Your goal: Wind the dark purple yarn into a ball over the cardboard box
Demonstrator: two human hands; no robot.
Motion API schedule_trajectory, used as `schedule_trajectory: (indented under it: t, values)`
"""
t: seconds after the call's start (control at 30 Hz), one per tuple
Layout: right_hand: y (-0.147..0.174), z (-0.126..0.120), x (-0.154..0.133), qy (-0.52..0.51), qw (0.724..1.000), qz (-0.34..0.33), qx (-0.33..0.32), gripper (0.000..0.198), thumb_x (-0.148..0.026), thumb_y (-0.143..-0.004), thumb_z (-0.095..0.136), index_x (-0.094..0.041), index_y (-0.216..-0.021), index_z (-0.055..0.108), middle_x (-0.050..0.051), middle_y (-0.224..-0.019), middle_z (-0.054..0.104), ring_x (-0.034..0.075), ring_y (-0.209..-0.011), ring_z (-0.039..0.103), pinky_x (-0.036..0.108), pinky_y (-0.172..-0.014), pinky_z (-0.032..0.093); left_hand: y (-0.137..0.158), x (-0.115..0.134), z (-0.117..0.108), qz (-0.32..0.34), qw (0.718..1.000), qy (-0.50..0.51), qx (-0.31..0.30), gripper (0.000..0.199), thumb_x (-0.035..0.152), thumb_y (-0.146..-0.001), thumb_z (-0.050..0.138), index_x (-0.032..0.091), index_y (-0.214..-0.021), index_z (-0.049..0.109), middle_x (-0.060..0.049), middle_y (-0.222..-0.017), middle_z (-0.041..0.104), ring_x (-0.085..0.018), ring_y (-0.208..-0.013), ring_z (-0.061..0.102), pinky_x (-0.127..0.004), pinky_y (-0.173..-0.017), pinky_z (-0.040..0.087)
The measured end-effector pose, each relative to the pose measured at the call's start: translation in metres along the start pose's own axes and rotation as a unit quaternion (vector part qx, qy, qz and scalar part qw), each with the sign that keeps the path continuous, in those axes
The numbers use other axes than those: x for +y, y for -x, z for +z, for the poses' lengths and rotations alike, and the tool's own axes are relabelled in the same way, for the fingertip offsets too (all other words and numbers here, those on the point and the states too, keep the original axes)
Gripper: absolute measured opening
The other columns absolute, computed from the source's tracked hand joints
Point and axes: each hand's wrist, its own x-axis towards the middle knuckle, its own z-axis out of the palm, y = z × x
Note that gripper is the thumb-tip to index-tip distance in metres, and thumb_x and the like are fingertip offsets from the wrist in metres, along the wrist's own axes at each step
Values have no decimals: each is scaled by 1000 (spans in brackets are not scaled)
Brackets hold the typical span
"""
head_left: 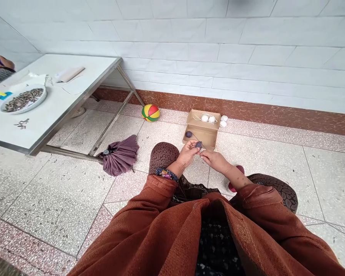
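My left hand (187,156) pinches a small piece of dark grey-purple yarn work (199,145) between thumb and fingers. Close beside it, my right hand (217,161) is closed on a thin tool that looks like a crochet hook, mostly hidden by the fingers; its tip meets the yarn work. A strand of dark yarn runs from the piece to a dark yarn ball (189,134) inside an open cardboard box (202,134) on the floor just beyond my hands. White yarn balls (208,118) with loose strands rest against the raised lid.
More white balls (223,120) lie right of the box. A striped ball (150,113) and a folded purple umbrella (120,154) are on the floor by a metal-framed table (66,103). The table holds a dish of seeds (41,100). Another person's hand (5,62) shows at far left.
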Motion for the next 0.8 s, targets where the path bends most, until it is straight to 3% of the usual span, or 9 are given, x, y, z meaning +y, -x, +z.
schedule_trajectory:
  t: [0.1,0.2,0.33,0.43,0.6,0.8]
  values:
    - [2,-13,-8,-18,998,-67,0,17,-28,-104,55,-25,-103,72,6,-97,73,21,-89,70,33,-84,55,-8,1,2,19,999,-44,20,51,31,-61,91,20,-99,59,4,-84,61,-9,-72,55,-26,-73,46]
    - [-7,-33,-6,-54,994,-76,63,20,-35,-104,57,-26,-104,75,7,-96,72,21,-88,68,34,-83,55,-15,2,6,26,996,-89,-10,53,32,-58,92,19,-97,58,5,-81,62,-9,-71,56,-26,-72,45]
    - [-22,-50,21,-124,981,11,147,23,-43,-98,64,-24,-93,77,6,-89,69,21,-82,64,34,-78,53,-21,-1,14,-21,979,-152,-137,50,31,-62,90,19,-97,57,7,-71,59,-6,-62,50,-22,-65,37]
    - [-22,-45,44,-209,954,107,185,31,-52,-91,67,-22,-85,72,2,-81,65,18,-75,60,32,-72,50,-26,-6,25,-51,968,-147,-198,51,30,-63,91,20,-99,55,6,-74,63,-7,-63,54,-23,-65,37]
    - [-2,-28,54,-260,925,183,210,36,-57,-89,60,-22,-84,65,0,-74,60,16,-67,54,31,-67,47,-38,-10,45,-47,985,-96,-136,56,33,-61,92,20,-99,52,3,-80,68,-12,-71,63,-29,-76,49]
    - [21,-19,48,-165,949,143,229,30,-50,-97,57,-24,-85,66,4,-83,68,21,-80,63,34,-78,52,-38,-14,60,-27,995,-60,-70,56,31,-60,90,21,-101,54,3,-88,66,-10,-73,62,-27,-73,51]
